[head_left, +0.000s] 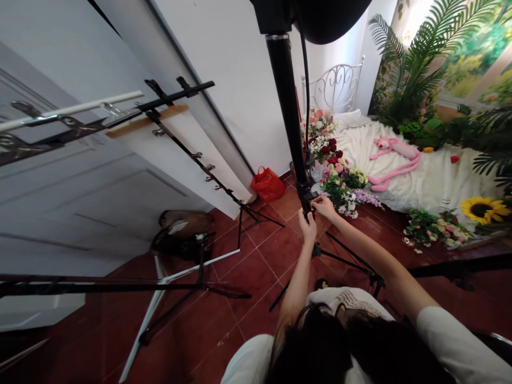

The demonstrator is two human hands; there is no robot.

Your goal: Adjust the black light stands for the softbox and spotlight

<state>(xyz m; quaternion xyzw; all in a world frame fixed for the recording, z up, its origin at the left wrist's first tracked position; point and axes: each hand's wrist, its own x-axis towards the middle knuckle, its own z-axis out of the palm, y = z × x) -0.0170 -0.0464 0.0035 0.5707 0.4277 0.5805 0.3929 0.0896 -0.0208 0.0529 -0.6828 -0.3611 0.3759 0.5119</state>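
In front of me rises a black light stand (286,96), a thick pole with a dark rounded head (334,18) at its top, cut off by the frame. My left hand (308,226) is wrapped round the stand just below its black collar (304,193). On the collar's right side, the fingers of my right hand (325,207) are pinched together at what looks like its tightening knob; the fingertips partly hide it. A thin black cable (306,80) runs down beside the pole. Below my hands the stand's legs (348,256) spread over the floor.
To the left stand a white backdrop board (208,154) with clips and a clamp-lined crossbar (64,128). A red plastic bag (269,184) lies by the wall. Flowers (336,170) and a bed with a pink plush toy (400,152) are at right. More tripod legs (172,314) cross the tiles.
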